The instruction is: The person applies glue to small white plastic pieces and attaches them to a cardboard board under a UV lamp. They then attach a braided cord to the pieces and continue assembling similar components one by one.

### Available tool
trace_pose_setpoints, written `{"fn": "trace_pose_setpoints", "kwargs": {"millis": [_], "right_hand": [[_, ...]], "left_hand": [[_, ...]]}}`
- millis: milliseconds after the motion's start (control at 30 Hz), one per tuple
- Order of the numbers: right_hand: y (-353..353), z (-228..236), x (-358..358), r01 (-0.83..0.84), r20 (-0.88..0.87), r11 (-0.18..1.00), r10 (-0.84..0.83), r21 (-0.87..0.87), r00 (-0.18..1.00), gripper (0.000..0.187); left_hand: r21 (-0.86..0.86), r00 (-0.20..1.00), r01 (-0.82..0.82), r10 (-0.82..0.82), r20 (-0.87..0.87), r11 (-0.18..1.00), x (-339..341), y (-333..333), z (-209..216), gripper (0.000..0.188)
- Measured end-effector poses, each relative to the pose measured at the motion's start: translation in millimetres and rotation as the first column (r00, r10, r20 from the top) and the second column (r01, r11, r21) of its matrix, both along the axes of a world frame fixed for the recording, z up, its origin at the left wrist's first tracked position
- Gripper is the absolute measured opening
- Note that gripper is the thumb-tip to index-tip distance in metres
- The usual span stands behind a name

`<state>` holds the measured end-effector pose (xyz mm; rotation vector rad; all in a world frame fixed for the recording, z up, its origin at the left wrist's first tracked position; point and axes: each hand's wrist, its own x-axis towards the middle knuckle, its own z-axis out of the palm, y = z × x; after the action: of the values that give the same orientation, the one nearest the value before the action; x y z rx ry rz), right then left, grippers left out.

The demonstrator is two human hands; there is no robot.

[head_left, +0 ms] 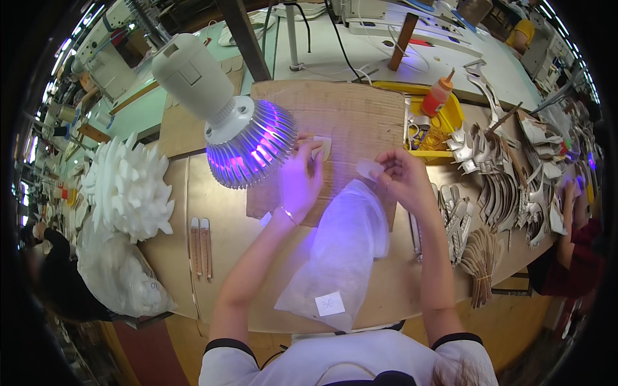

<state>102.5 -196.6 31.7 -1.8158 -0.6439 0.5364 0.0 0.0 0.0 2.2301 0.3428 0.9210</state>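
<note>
My left hand (301, 179) is over the cardboard sheet (270, 119), partly behind the lamp's ribbed head. Its fingers are closed on a small cream-white flat piece (326, 148). To the right, my right hand (403, 177) pinches a thin, rounded, whitish translucent piece (367, 168) between thumb and fingers. A gap separates the two pieces. Below my hands, a translucent plastic bag (341, 238) lies across the cardboard's near edge, bearing a white paper label (330, 303). Purple-blue light falls on my left hand and the bag.
A large lamp (251, 141) hangs close to my left hand. White foam-like pieces (125, 186) are heaped at left, with brown strips (201, 248) nearer. At right sit a yellow tray (454, 116) with a red-liquid bottle (438, 96), curved shoe parts (499, 174) and a bundle of tan strips (481, 257).
</note>
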Motion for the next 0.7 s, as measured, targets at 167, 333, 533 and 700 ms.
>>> {"fn": "trace_pose_setpoints", "kwargs": {"millis": [167,333,533,700], "right_hand": [[19,16,33,-0.265,0.210,0.935,0.316,-0.237,0.925,0.019],[60,21,51,-0.304,0.373,0.907,0.400,-0.291,0.837,0.020],[74,13,45,-0.271,0.453,0.916,0.384,-0.295,0.805,0.014],[76,3,39,-0.181,0.537,0.953,0.287,-0.242,0.793,0.014]], "left_hand": [[0.106,0.992,0.127,-0.124,-0.032,0.986,-14,-24,5,0.018],[0.194,0.950,0.284,-0.247,-0.193,0.939,-29,-41,-2,0.028],[0.328,0.952,0.273,-0.204,-0.228,0.904,-29,-37,-17,0.053],[0.374,0.940,0.288,-0.185,-0.286,0.882,-25,-37,-26,0.069]]}}
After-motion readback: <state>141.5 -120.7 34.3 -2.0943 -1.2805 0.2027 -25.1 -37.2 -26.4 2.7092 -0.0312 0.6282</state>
